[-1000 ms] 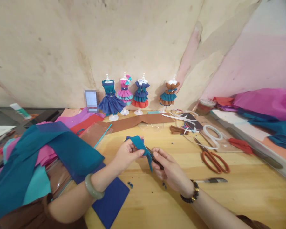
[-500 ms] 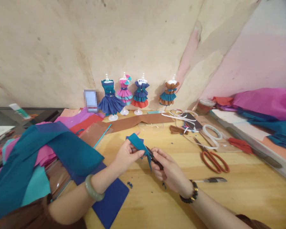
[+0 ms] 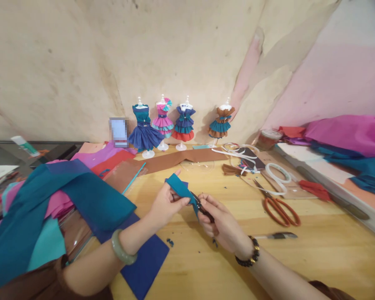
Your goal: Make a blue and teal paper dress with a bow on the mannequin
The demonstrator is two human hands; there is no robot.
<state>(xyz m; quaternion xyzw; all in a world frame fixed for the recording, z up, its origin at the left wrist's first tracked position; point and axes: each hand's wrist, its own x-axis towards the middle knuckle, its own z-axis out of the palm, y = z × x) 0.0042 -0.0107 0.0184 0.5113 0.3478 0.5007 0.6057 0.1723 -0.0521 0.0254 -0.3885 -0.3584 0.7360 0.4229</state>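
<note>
Strip [image 3: 178,186] in left hand [image 3: 168,202]

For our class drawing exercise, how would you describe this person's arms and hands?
The left hand is ungloved, with a smooth, pale green bangle at the wrist; the right hand, also ungloved, has a black bracelet with gold-coloured beads. Both sleeves are brown.

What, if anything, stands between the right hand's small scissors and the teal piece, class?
Nothing visible: the small scissors in the right hand reach right up to the teal piece, which the left hand holds. The orange-handled scissors lie off to the right, outside that space.
</note>
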